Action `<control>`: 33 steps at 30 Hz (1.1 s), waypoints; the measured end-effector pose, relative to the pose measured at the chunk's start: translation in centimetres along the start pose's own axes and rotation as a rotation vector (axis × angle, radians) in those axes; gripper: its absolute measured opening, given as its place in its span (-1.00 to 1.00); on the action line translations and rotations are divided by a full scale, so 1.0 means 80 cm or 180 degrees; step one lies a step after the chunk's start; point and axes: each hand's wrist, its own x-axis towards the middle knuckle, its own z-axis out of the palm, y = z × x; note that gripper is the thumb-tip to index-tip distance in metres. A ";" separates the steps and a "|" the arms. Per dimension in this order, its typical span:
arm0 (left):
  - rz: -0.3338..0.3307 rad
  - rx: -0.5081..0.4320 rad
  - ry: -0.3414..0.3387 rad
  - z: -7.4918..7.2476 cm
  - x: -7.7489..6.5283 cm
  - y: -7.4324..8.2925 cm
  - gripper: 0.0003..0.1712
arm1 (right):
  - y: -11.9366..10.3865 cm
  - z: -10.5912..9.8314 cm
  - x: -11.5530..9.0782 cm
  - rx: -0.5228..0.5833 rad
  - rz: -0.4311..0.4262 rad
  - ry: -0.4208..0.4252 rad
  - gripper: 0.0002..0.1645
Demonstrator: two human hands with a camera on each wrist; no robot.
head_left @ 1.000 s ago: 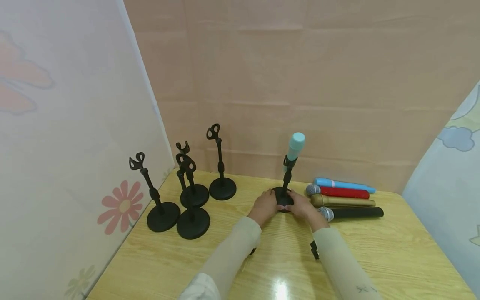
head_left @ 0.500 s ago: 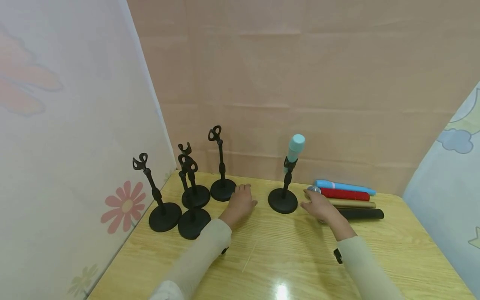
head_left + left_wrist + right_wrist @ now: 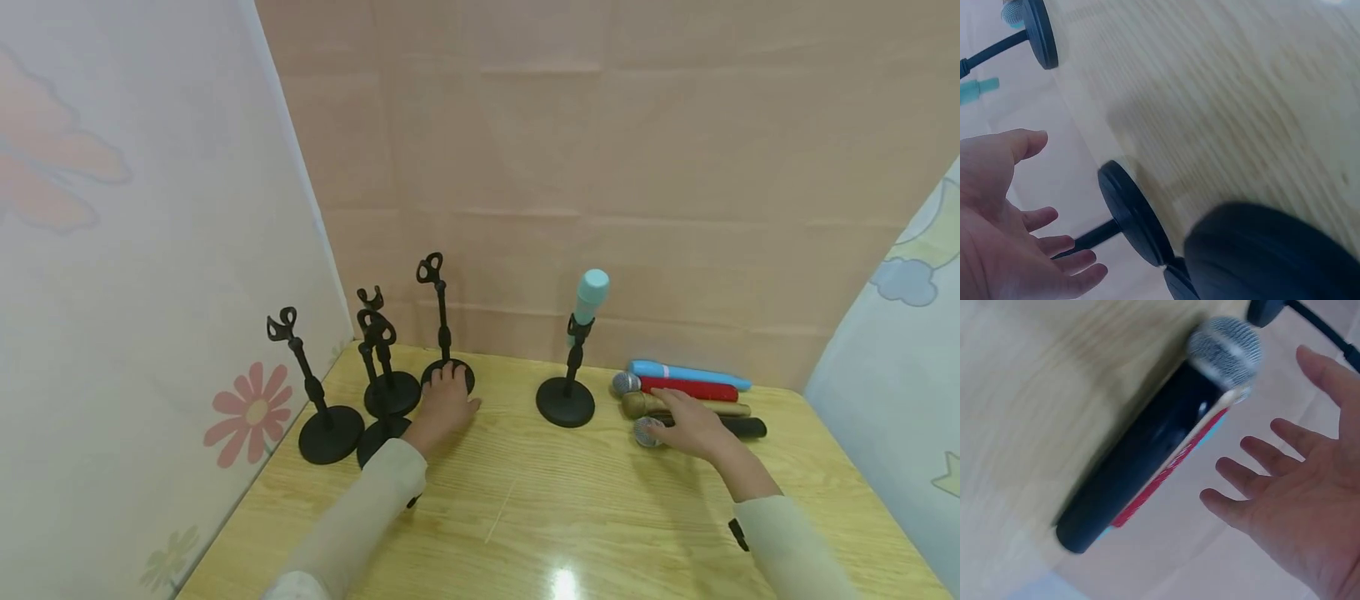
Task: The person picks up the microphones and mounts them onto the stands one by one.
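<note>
Left fingers (image 3: pixel 1057 245): slightly bent, thumb wide apart, pinching nothing; right fingers (image 3: pixel 1244 478): spread, likewise holding nothing. Left hand (image 3: pixel 442 408): back upward, at the base of a bare stand (image 3: pixel 445 337); we cannot tell whether it touches. Right hand (image 3: pixel 693 425): back upward, over the row of microphones, apart from the black microphone (image 3: pixel 1141 456) in its wrist view. Step in hand, by our judgement: a reach for the second stand-and-microphone pair; the next move calls for curling the left fingers round the base and the right fingers round one handle. Forearms: left sleeve (image 3: pixel 352 508) from lower left, right sleeve (image 3: pixel 795 542) from lower right. Beneath or beyond the right hand: gold microphone (image 3: pixel 639 405), red microphone (image 3: pixel 705 389), blue microphone (image 3: pixel 690 374). Between the hands: mint microphone (image 3: pixel 592 289), seated in its upright holder (image 3: pixel 566 402). Left on the counter (image 3: pixel 525 500): leftmost stand (image 3: pixel 330 437), rear stand (image 3: pixel 393 394), front stand (image 3: pixel 377 442), all unfilled.
</note>
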 end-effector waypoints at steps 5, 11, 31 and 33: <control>-0.0142 -0.0049 -0.0057 -0.001 -0.001 -0.019 -0.15 | 0.025 0.004 -0.013 -0.0149 0.0056 0.0057 -0.02; -0.0201 -0.0070 -0.0076 -0.001 0.001 -0.036 -0.12 | 0.043 0.006 -0.021 -0.0229 -0.0018 0.0194 -0.13; -0.0294 -0.0235 -0.0320 0.005 0.023 -0.053 -0.04 | 0.084 0.023 -0.035 -0.0520 -0.0037 0.0230 -0.22; -0.0318 -0.0246 -0.0338 0.005 0.025 -0.053 -0.04 | 0.084 0.023 -0.035 -0.0535 -0.0045 0.0252 -0.24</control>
